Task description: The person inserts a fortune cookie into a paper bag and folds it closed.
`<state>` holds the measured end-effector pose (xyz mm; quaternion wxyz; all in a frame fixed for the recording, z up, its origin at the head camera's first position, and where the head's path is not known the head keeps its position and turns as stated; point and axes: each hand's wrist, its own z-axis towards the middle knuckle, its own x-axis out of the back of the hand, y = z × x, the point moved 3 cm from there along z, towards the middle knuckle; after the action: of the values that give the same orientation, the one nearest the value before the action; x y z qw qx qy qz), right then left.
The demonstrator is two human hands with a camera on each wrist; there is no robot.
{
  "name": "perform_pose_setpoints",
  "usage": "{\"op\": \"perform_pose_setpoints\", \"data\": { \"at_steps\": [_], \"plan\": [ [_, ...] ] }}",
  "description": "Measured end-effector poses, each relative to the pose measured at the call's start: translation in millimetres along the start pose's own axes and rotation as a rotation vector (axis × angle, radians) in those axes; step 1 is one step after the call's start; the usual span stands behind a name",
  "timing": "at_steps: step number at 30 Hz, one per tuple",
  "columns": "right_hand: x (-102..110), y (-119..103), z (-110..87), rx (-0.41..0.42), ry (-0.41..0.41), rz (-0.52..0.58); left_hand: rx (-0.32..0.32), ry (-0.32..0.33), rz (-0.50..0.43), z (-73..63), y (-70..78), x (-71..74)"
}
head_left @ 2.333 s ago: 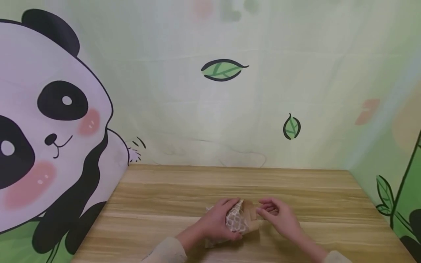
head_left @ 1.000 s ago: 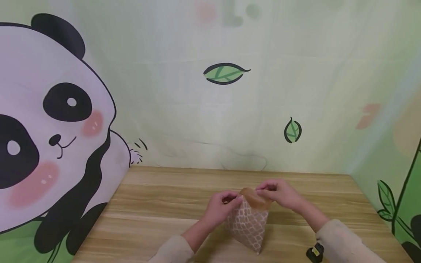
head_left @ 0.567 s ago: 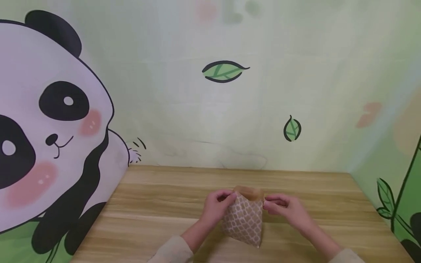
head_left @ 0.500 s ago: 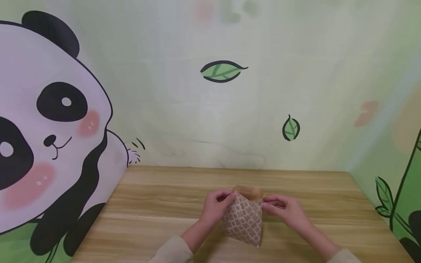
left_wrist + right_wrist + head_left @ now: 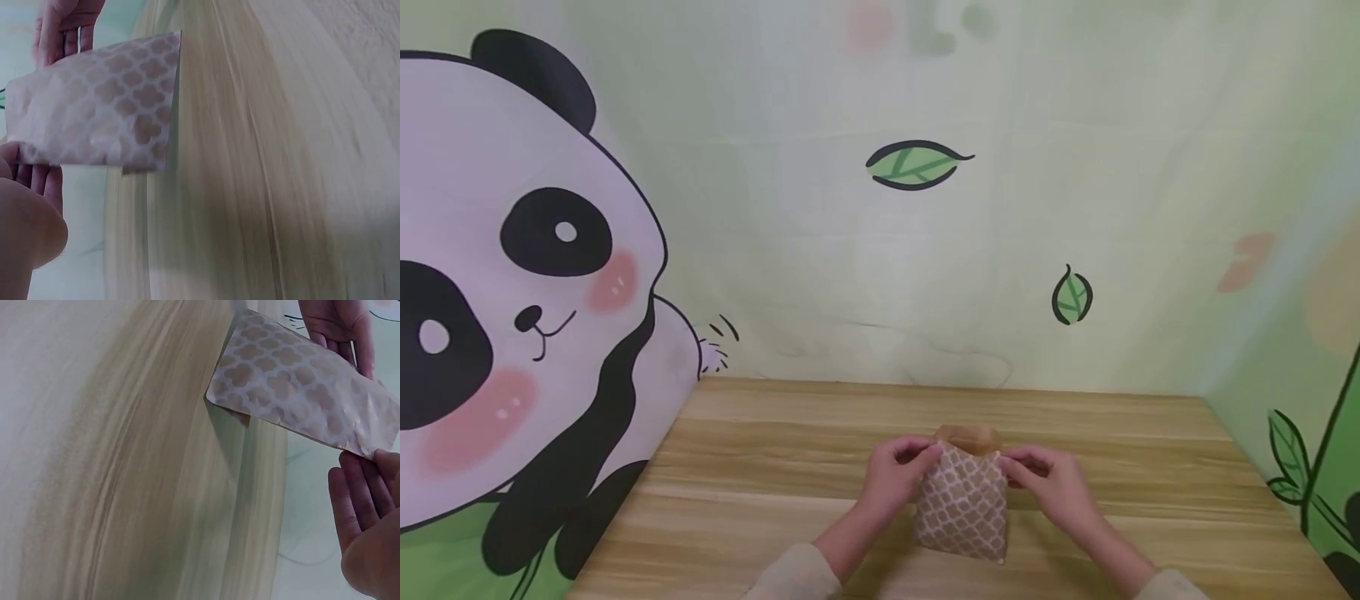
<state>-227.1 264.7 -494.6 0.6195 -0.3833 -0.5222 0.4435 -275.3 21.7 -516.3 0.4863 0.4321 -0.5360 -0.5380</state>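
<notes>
A brown paper bag (image 5: pixel 962 508) with a white lattice print stands between my hands, its plain brown back edge (image 5: pixel 970 437) showing above the patterned front. My left hand (image 5: pixel 891 479) pinches the top left corner between thumb and fingers. At the top right corner, my right hand (image 5: pixel 1054 487) pinches the paper the same way. Both wrist views show the printed face of the bag (image 5: pixel 106 103) held at its two mouth corners, its bottom edge close to the table. In the right wrist view a small brown flap (image 5: pixel 240 417) juts out at the bottom. The bag's inside is hidden.
The wood-grain table (image 5: pixel 760 433) reaches back to a printed cloth backdrop (image 5: pixel 820 250). A large panda (image 5: pixel 550 333) is pictured on its left, and leaves (image 5: pixel 913 165) are drawn above the table.
Earlier my left hand gripped the bag lying on its side. The bag has since been turned upright, its mouth up, and my right hand has moved onto the top right corner.
</notes>
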Motion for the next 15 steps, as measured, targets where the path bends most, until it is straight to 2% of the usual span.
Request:
{"op": "perform_pose_setpoints", "data": {
  "at_steps": [3,8,11,15],
  "plan": [
    [1.0,4.0,-0.5,-0.042,0.005,0.059,0.012,-0.007,0.017,0.1,0.0,5.7],
    [5.8,10.6,-2.8,-0.156,0.039,0.19,0.014,-0.059,-0.04,0.1,-2.1,12.6],
    [6.4,12.5,-2.8,-0.171,0.056,0.208,0.012,-0.088,-0.085,0.6,-4.1,14.3],
    [1.3,15.1,-1.7,-0.156,0.073,0.244,0.008,-0.09,-0.098,1.9,-7.9,15.0]
  ]
}}
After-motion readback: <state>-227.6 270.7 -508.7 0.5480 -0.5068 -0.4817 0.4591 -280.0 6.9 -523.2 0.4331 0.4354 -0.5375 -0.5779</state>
